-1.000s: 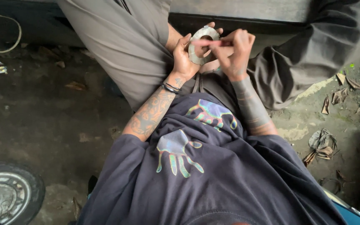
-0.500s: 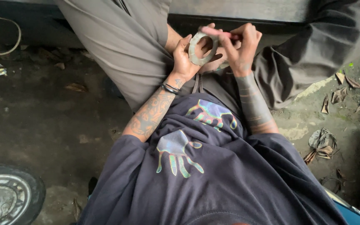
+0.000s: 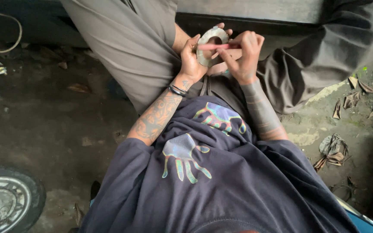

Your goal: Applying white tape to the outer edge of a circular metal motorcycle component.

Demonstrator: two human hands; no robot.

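My left hand (image 3: 193,64) grips a grey metal ring-shaped disc (image 3: 207,38) with a round hole, held upright above my lap. My right hand (image 3: 242,58) holds a thin pinkish-red stick-like tool (image 3: 217,46) that lies across the face of the disc. Both hands are close together over my grey trousers (image 3: 130,47). My forearms are tattooed, and dark bracelets (image 3: 177,89) sit on the left wrist. Which part of the disc the tool touches is partly hidden by my fingers.
Dirty concrete ground (image 3: 44,121) spreads to the left. A small wheel with a tyre (image 3: 5,200) sits at the bottom left. Dry leaves (image 3: 333,149) lie on the right. A cable (image 3: 14,30) curls at the top left. A dark ledge (image 3: 281,21) runs behind my knees.
The disc has risen slightly and turned more face-on in my left hand. My right hand has shifted and now lays the pinkish tool across the disc.
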